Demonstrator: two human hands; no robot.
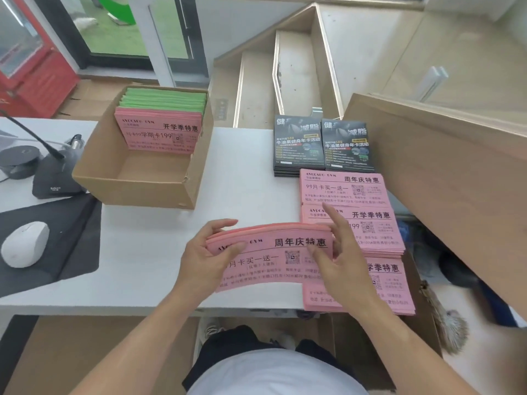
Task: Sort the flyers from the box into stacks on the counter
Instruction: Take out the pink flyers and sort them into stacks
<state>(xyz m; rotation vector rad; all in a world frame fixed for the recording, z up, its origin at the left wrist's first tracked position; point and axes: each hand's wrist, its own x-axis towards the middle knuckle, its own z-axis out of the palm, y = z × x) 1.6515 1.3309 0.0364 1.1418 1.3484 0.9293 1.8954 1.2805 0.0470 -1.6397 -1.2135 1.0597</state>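
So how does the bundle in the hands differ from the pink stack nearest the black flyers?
The held bundle is bowed and gripped by the left hand and right hand; the far pink stack lies flat, untouched, on the counter. Both are pink and carry the same headline.

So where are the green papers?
The green flyers sit at the far end of the cardboard box, on the left side of the counter in the head view, just behind the pink flyers in that same box.

Pink flyer bundle between left hand and right hand, above white counter, near cardboard box.
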